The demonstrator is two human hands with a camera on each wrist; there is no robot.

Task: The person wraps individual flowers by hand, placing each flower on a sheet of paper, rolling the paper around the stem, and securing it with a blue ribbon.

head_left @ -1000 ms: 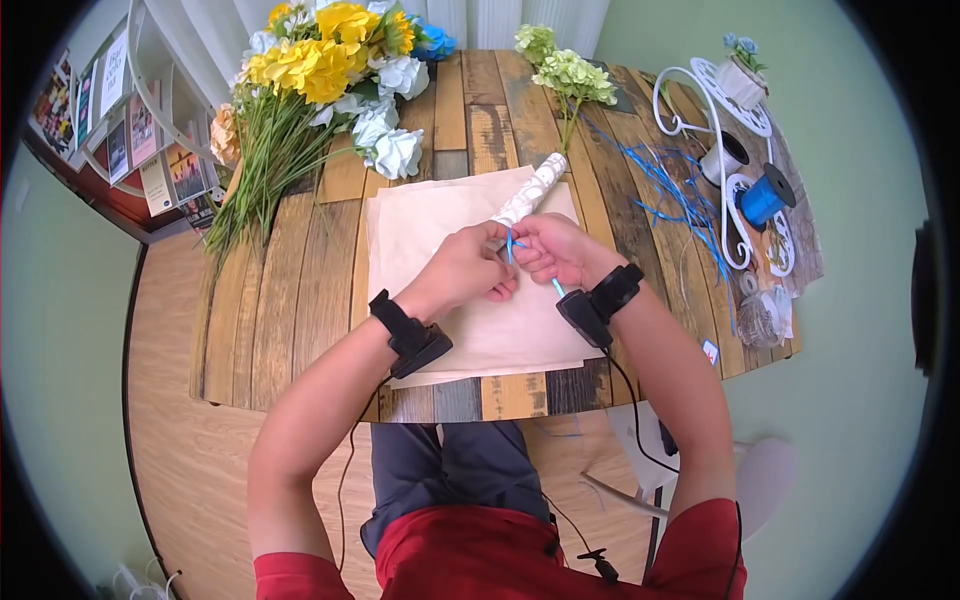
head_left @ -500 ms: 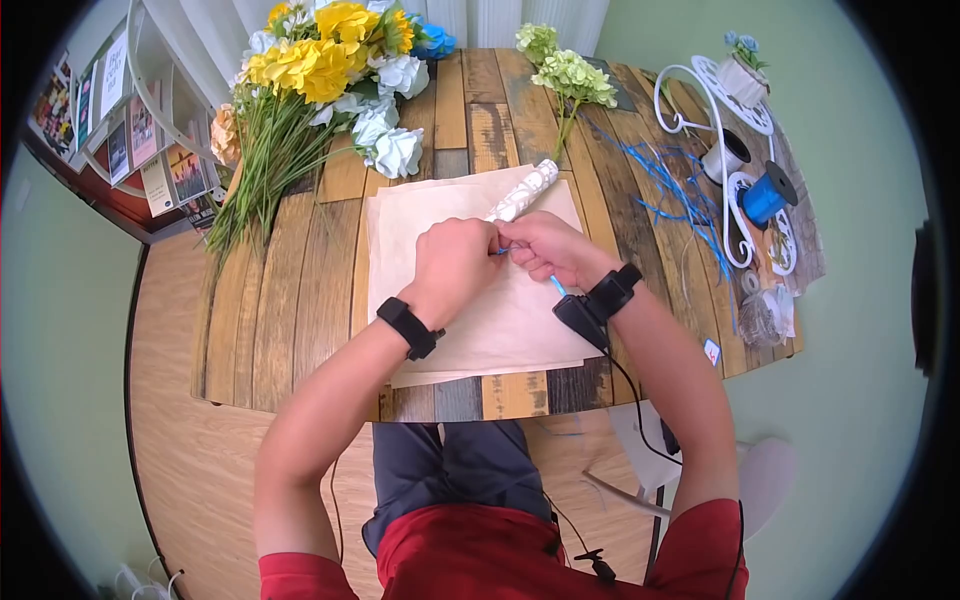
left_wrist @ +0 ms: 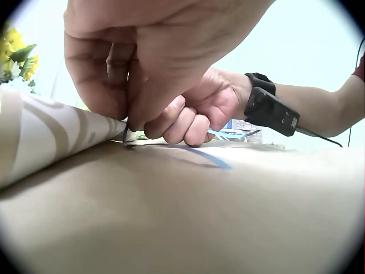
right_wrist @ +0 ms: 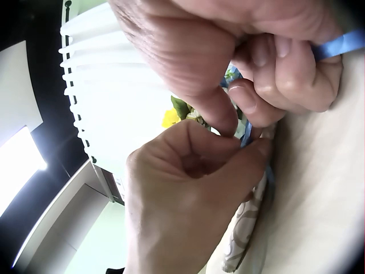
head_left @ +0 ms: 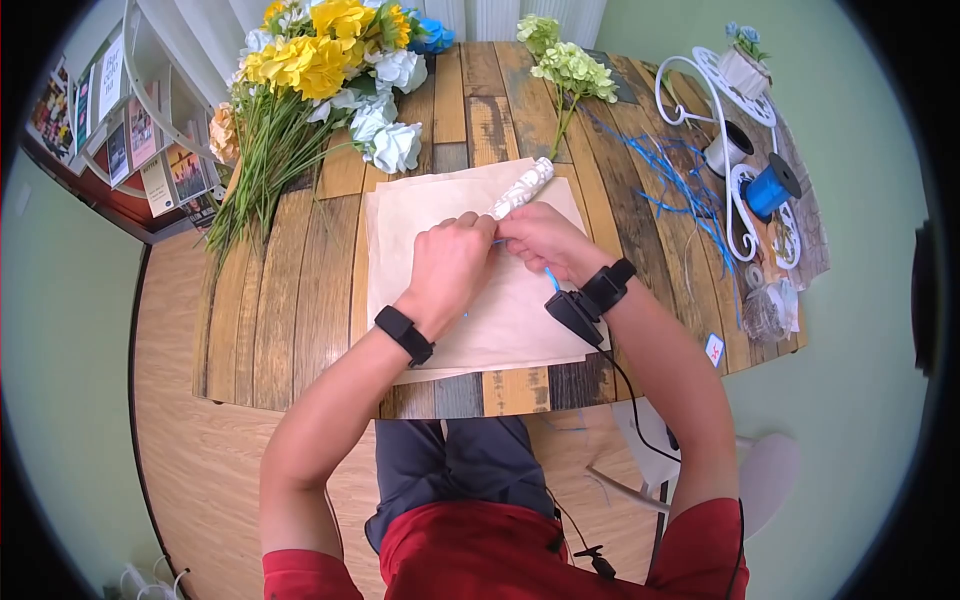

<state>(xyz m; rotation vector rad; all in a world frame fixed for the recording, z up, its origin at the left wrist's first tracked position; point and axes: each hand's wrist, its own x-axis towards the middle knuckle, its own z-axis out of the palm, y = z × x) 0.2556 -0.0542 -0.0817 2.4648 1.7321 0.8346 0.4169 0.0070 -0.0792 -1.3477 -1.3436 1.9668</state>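
Note:
A white roll with a beige swirl pattern (head_left: 526, 186) lies slanted on sheets of beige paper (head_left: 405, 215). At its near end, my left hand (head_left: 452, 262) pinches a thin blue ribbon (left_wrist: 212, 157) between thumb and fingertips, back of the hand upward. My right hand (head_left: 545, 240) meets it there, thumb and forefinger pinching the ribbon, the other fingers curled round its length. One ribbon tail sticks out behind the right hand's little finger. Both hands hide the roll's near end. Stems of green hydrangeas (head_left: 575, 70) reach the roll's far end.
A large bunch of yellow, white and blue flowers (head_left: 310, 65) lies at the back left. On the right stand a white scrolled metal rack (head_left: 722, 150), a blue ribbon spool (head_left: 766, 190) and a dark-ended white spool (head_left: 728, 148). Loose blue ribbon strands (head_left: 665, 170) lie beside them.
My left hand has turned knuckles up and moved in close to the right hand. The ribbon that stood in sight between them is now mostly covered. The right hand has shifted slightly.

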